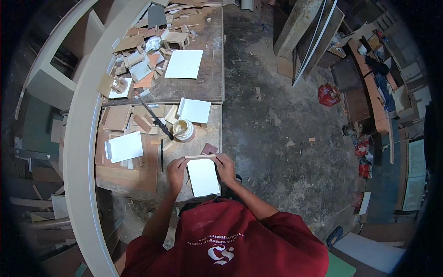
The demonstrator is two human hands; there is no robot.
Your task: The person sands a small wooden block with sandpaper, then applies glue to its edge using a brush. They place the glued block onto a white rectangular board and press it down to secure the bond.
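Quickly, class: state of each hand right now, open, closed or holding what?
Left hand: closed on the wooden strip, at its left end.
Right hand: closed on its right end.

The left hand (176, 175) and right hand (226, 171) hold opposite ends of a wooden strip (200, 157) along the far edge of a white board (204, 179). Beyond them on the workbench (208, 135) stands an open tub (185, 134), near other white boards (197, 111), with wood scraps (129, 43) heaped at the far end.
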